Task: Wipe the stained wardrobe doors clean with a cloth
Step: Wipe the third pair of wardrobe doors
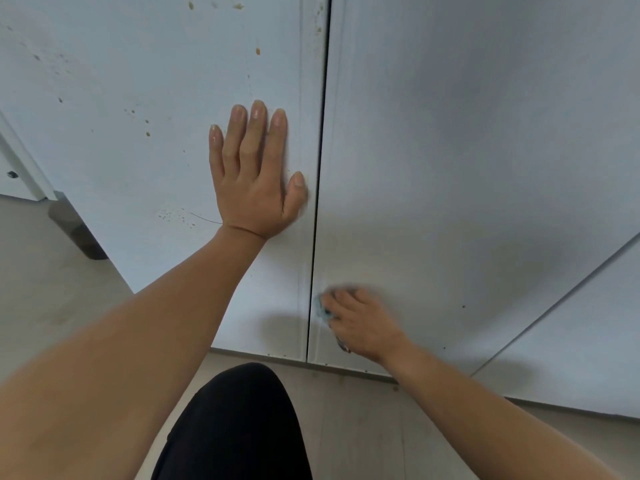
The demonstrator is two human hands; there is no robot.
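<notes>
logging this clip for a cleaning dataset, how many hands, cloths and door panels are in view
hands: 2 (left hand flat on a door, right hand gripping the cloth)
cloths: 1 (cloth, blue-green)
door panels: 3 (stained left door, middle door, right door)
total: 6

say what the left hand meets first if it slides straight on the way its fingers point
Likely the small brown stain above the left hand on the white left wardrobe door.

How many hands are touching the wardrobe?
2: the left hand lies flat on the stained left door; the right hand grips a blue cloth low on the next door.
</notes>
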